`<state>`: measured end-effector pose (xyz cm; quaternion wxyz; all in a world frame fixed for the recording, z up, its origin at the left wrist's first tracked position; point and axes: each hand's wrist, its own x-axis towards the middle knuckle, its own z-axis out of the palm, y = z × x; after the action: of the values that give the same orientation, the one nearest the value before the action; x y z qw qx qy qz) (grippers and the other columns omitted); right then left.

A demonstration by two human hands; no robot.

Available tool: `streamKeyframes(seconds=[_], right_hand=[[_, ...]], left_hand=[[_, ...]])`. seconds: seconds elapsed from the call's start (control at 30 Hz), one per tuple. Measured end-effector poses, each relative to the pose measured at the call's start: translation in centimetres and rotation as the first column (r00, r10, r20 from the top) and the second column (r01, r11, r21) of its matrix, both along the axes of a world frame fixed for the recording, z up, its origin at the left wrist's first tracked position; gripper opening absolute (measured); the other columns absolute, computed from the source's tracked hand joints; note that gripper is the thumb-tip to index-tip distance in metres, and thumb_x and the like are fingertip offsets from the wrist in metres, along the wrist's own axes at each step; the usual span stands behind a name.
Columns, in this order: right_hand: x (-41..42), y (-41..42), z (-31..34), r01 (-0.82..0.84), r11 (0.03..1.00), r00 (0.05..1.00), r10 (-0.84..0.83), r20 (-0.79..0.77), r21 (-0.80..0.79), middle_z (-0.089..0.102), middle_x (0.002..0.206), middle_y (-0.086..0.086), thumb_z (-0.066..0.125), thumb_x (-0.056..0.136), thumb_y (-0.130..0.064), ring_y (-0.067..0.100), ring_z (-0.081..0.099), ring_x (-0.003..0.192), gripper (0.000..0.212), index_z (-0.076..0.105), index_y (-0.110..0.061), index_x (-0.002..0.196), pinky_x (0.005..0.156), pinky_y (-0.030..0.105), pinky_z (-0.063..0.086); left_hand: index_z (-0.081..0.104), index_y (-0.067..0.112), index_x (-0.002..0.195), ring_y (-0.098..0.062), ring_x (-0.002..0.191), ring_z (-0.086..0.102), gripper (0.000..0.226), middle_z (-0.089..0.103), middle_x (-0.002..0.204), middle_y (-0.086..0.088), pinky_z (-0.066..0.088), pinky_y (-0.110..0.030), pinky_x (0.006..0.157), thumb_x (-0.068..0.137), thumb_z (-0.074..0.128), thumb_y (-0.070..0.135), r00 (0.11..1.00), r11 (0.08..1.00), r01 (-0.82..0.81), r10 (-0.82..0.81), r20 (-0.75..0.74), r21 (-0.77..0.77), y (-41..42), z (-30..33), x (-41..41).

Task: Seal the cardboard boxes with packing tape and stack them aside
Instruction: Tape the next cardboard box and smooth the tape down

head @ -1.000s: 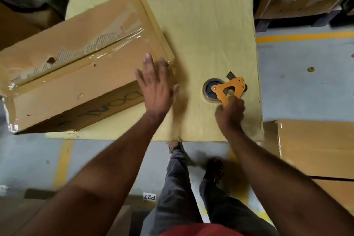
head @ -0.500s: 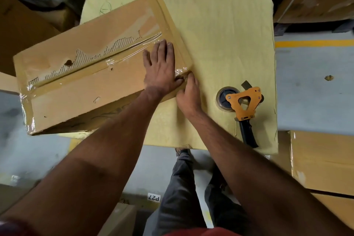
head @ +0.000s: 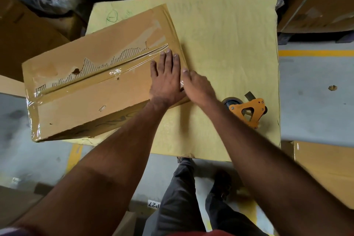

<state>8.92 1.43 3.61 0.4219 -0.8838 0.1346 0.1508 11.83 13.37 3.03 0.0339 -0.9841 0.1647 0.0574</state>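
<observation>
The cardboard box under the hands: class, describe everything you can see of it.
The cardboard box is brown, long and flat, lying askew on the yellow sheet, its left end overhanging. Clear tape runs along its closed centre seam and wraps that end; its top paper is torn, baring corrugation. The left hand presses flat on top; the right hand touches its right edge.

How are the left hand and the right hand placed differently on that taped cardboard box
The left hand lies flat on top of the cardboard box, fingers straight and reaching the clear tape seam; the right hand sits at the box's right end edge, partly over the yellow sheet. The left hand is sharp; the right hand is blurred. The right hand is nearer the orange tape dispenser. Both are open and touch the box, and neither holds the dispenser.
</observation>
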Motion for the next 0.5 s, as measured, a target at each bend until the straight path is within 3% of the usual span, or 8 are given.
streamKeyframes(seconds=[0.07,0.13,0.17,0.23,0.33,0.4,0.5], right_hand=[[1.3,-1.1,0.3,0.029,0.997,0.995,-0.022,0.093,-0.075,0.049,0.146,0.018,0.026,0.104,-0.048,0.035,0.046,0.134,0.06,0.044,-0.007,0.144,0.105,0.043,0.038],[1.6,-0.7,0.9,0.033,0.999,0.971,-0.027,0.239,-0.021,0.032,0.159,0.013,0.029,0.104,-0.043,0.029,0.032,0.145,0.062,0.025,-0.007,0.155,0.116,0.042,0.03],[1.7,-0.1,1.2,-0.033,0.999,0.97,0.026,0.242,0.024,0.027,0.162,0.012,0.029,0.104,-0.043,0.028,0.03,0.147,0.064,0.018,-0.009,0.157,0.119,0.042,0.028],[2.5,0.6,1.2,-0.136,0.988,0.988,0.129,0.089,0.074,0.032,0.16,0.012,0.025,0.105,-0.047,0.031,0.036,0.143,0.062,0.016,-0.016,0.158,0.116,0.042,0.03],[5.7,-0.5,1.4,-0.131,0.991,0.986,0.13,-0.101,-0.009,0.053,0.143,0.018,0.02,0.103,-0.054,0.036,0.05,0.13,0.06,0.044,-0.02,0.146,0.107,0.041,0.039],[6.9,-0.7,2.0,-0.087,0.991,0.996,0.09,0.024,-0.104,0.051,0.145,0.018,0.023,0.104,-0.049,0.036,0.049,0.132,0.058,0.043,-0.014,0.145,0.106,0.041,0.039],[7.9,1.4,3.1,-0.117,0.993,0.976,0.115,0.185,-0.001,0.034,0.159,0.01,0.029,0.105,-0.044,0.03,0.038,0.142,0.06,0.022,-0.013,0.156,0.114,0.041,0.032]], left_hand=[[0.002,0.003,0.157,-0.037,0.152,-0.006,0.107,-0.005,0.165,-0.02,0.002,-0.061,0.12,0.086,0.047,0.069,1.0,1.0,0.008,-0.007,-0.027,0.014,0.0,0.0,0.1],[0.002,0.003,0.157,-0.037,0.152,-0.006,0.113,-0.005,0.165,-0.02,0.003,-0.061,0.12,0.082,0.049,0.074,1.0,1.0,0.005,-0.005,-0.021,0.01,0.1,-0.3,0.1],[0.001,0.004,0.157,-0.035,0.153,-0.007,0.112,-0.005,0.165,-0.02,0.003,-0.06,0.121,0.083,0.047,0.075,1.0,1.0,-0.004,0.003,-0.013,-0.007,0.0,-0.2,0.1],[0.0,0.005,0.157,-0.033,0.153,-0.009,0.111,-0.007,0.165,-0.019,0.002,-0.058,0.121,0.084,0.043,0.076,0.999,0.999,-0.025,0.023,-0.042,-0.038,0.0,0.1,0.2],[0.004,0.004,0.158,-0.034,0.153,-0.006,0.112,-0.004,0.165,-0.02,0.002,-0.059,0.121,0.08,0.034,0.079,1.0,0.999,-0.012,0.01,-0.029,-0.037,0.1,0.1,0.0],[0.009,0.002,0.158,-0.033,0.153,-0.005,0.108,-0.002,0.165,-0.021,0.0,-0.059,0.121,0.081,0.024,0.077,1.0,0.994,-0.01,0.007,-0.03,-0.113,0.2,0.6,-0.1],[0.011,0.002,0.158,-0.031,0.153,-0.007,0.092,-0.001,0.165,-0.021,-0.001,-0.055,0.122,0.087,0.025,0.06,1.0,0.944,-0.024,0.021,-0.015,-0.329,0.8,0.9,0.3]])
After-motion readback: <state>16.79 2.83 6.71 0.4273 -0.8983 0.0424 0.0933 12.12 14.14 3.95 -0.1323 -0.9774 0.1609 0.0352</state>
